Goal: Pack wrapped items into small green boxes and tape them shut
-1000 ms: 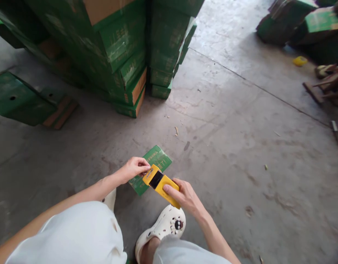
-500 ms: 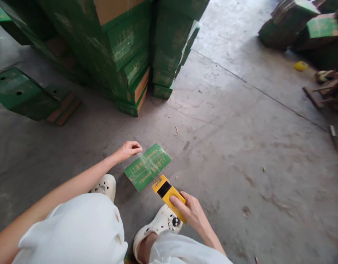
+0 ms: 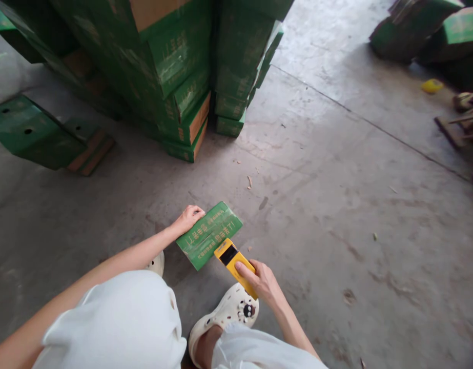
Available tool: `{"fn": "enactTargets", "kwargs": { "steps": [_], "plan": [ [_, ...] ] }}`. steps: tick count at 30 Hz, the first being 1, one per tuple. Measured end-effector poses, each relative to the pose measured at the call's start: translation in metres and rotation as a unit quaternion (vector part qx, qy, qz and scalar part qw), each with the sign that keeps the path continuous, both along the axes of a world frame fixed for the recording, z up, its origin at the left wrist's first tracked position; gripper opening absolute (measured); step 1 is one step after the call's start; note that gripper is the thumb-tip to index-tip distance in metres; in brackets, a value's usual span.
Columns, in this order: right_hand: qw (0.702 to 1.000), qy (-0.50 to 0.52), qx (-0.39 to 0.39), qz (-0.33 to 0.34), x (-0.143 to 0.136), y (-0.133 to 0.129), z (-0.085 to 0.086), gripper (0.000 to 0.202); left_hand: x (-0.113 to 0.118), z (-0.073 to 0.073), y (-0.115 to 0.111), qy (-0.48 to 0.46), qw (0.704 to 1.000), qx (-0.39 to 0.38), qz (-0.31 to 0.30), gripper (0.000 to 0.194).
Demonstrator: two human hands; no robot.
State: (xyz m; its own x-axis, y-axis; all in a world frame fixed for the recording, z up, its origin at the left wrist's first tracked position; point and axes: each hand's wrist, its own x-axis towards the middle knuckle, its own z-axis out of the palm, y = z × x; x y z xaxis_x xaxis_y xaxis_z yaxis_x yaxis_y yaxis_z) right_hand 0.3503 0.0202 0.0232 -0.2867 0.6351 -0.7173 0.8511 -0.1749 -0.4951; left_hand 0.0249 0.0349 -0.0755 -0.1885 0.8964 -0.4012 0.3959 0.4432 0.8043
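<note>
Tall stacks of green boxes point(image 3: 182, 56) stand unchanged beyond the small green carton point(image 3: 210, 237) on the floor point(image 3: 328, 205); a white clog point(image 3: 223, 306) sits on its near side. Unlike half a second ago, the yellow handheld tool point(image 3: 235, 266) overlaps its near edge, the right hand point(image 3: 264, 281) clamped round it. The left hand point(image 3: 188, 218) has lowered to the carton's left edge, fingers bent; any pinch cannot be told.

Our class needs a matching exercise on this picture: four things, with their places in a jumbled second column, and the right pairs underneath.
Things:
1. yellow tool
2. small green box
3. clog with a dark charm
4. two-holed box

Places:
A. on the right foot
B. between the left hand and the right hand
C. at the picture's left edge
D. gripped in the right hand

Pairs: 1-D, 2-B, 3-A, 4-C
</note>
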Motion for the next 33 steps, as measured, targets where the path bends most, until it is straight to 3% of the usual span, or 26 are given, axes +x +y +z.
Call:
{"fn": "enactTargets", "kwargs": {
  "steps": [5, 7, 9, 11, 13, 15, 22, 25, 29, 33],
  "plan": [
    [1.000, -0.009, 0.003, 0.005, -0.003, -0.001, 0.004, 0.056, -0.003, 0.012, -0.015, 0.080, 0.995, 0.057, 0.016, 0.050],
    [1.000, -0.019, 0.004, 0.003, -0.004, -0.001, 0.003, 0.057, 0.004, 0.024, -0.031, 0.136, 0.982, 0.123, -0.053, 0.052],
    [1.000, -0.023, 0.000, -0.003, -0.004, -0.001, 0.002, 0.057, 0.019, 0.037, -0.051, 0.199, 0.950, 0.168, -0.172, 0.061],
    [1.000, -0.017, -0.005, -0.008, -0.004, -0.001, 0.001, 0.056, 0.036, 0.048, -0.070, 0.253, 0.911, 0.166, -0.280, 0.086],
    [1.000, -0.010, -0.006, -0.010, -0.004, -0.001, 0.000, 0.056, 0.051, 0.055, -0.081, 0.303, 0.884, 0.136, -0.329, 0.115],
    [1.000, -0.012, -0.001, -0.010, -0.006, -0.001, 0.000, 0.057, 0.059, 0.058, -0.084, 0.340, 0.875, 0.099, -0.330, 0.128],
    [1.000, -0.002, 0.020, 0.022, -0.013, 0.003, 0.014, 0.058, 0.048, 0.064, -0.073, 0.352, 0.884, 0.047, -0.304, 0.119],
    [1.000, -0.009, 0.007, 0.018, 0.004, -0.004, 0.030, 0.056, 0.037, 0.067, -0.069, 0.334, 0.897, 0.030, -0.289, 0.117],
    [0.999, -0.019, -0.025, -0.042, 0.036, -0.027, 0.046, 0.055, 0.027, 0.070, -0.065, 0.308, 0.907, 0.018, -0.288, 0.117],
    [0.998, -0.036, -0.018, -0.052, 0.046, -0.041, 0.038, 0.053, 0.022, 0.069, -0.063, 0.294, 0.913, 0.021, -0.281, 0.117]
  ]
}}
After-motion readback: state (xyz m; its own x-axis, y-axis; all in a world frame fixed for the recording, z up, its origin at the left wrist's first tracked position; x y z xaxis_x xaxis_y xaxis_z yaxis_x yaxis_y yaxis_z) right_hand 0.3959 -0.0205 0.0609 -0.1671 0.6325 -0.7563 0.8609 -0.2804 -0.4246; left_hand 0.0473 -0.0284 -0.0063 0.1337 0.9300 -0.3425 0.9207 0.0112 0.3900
